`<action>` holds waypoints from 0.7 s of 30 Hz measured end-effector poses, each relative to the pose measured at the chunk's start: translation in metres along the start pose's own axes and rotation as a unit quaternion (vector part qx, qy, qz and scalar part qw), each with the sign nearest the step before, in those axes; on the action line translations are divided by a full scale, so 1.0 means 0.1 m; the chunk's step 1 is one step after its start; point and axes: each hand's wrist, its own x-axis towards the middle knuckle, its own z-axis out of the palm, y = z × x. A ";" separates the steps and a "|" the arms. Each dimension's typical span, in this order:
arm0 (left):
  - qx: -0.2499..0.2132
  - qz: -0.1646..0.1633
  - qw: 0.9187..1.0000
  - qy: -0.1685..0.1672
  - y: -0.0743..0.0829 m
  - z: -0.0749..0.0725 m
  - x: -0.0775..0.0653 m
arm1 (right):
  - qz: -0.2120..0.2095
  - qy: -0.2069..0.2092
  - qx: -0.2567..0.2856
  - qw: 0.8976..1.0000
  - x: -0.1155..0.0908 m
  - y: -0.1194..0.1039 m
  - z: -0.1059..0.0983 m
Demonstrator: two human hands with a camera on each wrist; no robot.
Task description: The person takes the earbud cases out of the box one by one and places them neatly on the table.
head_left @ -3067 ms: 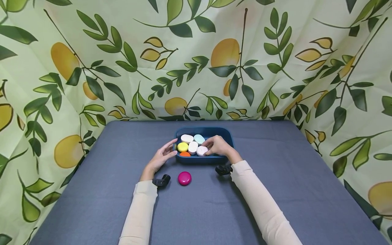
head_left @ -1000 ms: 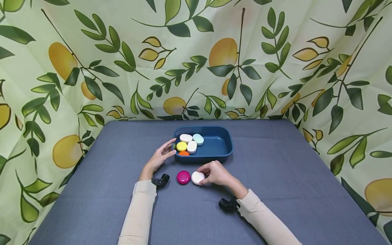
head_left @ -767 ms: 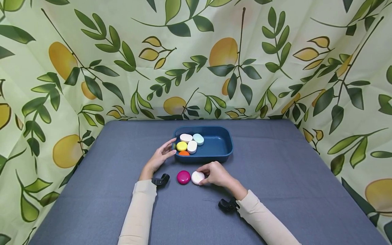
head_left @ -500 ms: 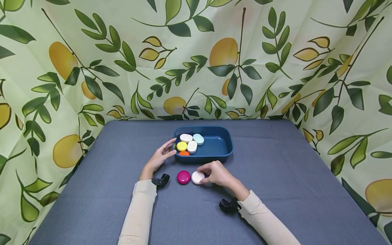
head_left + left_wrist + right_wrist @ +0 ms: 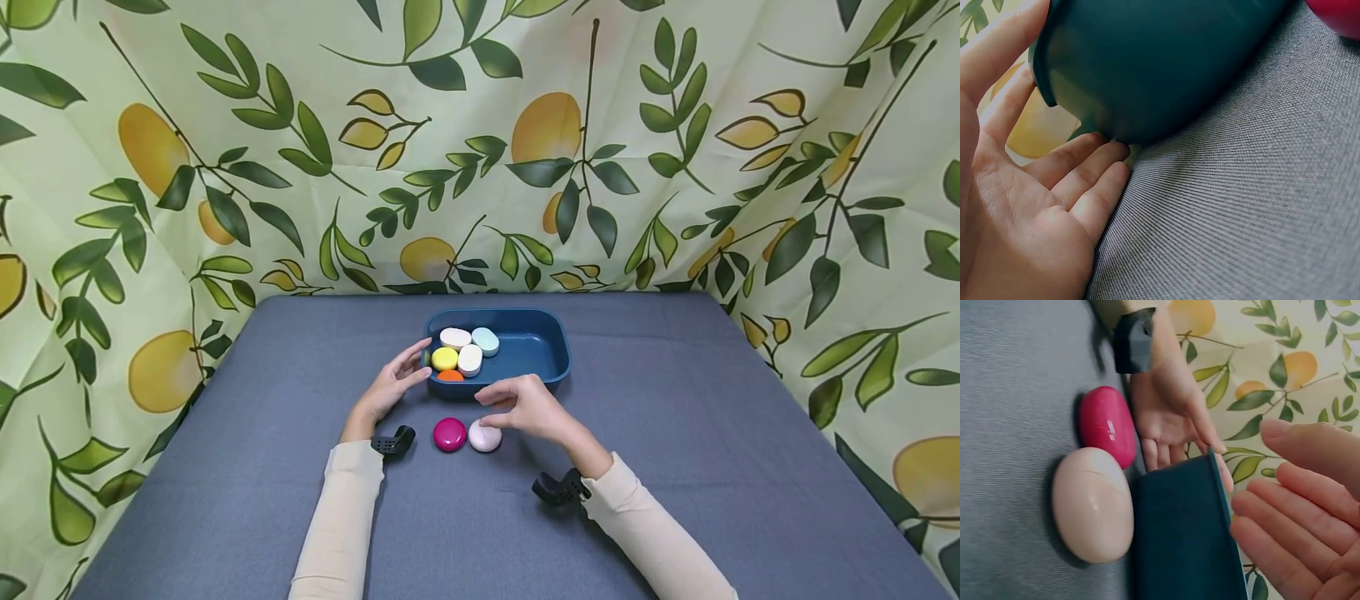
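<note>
My left hand [image 5: 387, 392] rests with relaxed fingers and thumb against the left end of a dark blue tub [image 5: 525, 387]; in the left wrist view its fingertips touch the tub's wall [image 5: 1147, 69]. My right hand [image 5: 528, 406] hovers just above a pale pink soap-like bar [image 5: 484, 437], fingers parted and holding nothing. That bar lies on the grey cloth right of a magenta one [image 5: 450, 435]. In the right wrist view the pale bar [image 5: 1093, 505] sits close to the magenta bar [image 5: 1108, 427], in front of the tub, with the open palm [image 5: 1304, 531] apart from both.
Several similar bars fill the tub's left half: yellow [image 5: 445, 359], orange [image 5: 451, 376], light blue [image 5: 486, 342], and white ones [image 5: 470, 360]. Grey cloth [image 5: 637, 375] covers the table. A leaf-and-fruit patterned curtain [image 5: 480, 100] hangs behind and at both sides.
My right hand took the pale pink bar from the tub and set it beside the magenta one. It has now let go and risen slightly. The left hand has stayed by the tub.
</note>
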 end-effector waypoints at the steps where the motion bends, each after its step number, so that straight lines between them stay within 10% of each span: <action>1: 0.001 0.000 1.000 0.000 0.00 0.00 0.00 | -0.005 0.005 0.009 1.000 0.02 -0.01 -0.01; 11: 0.001 0.008 1.000 0.000 0.00 0.01 0.01 | -0.007 0.073 0.078 0.994 0.33 0.08 -0.08; 21: 0.001 0.003 1.000 0.002 -0.03 0.01 0.02 | 0.035 0.027 0.074 0.996 0.62 0.26 -0.02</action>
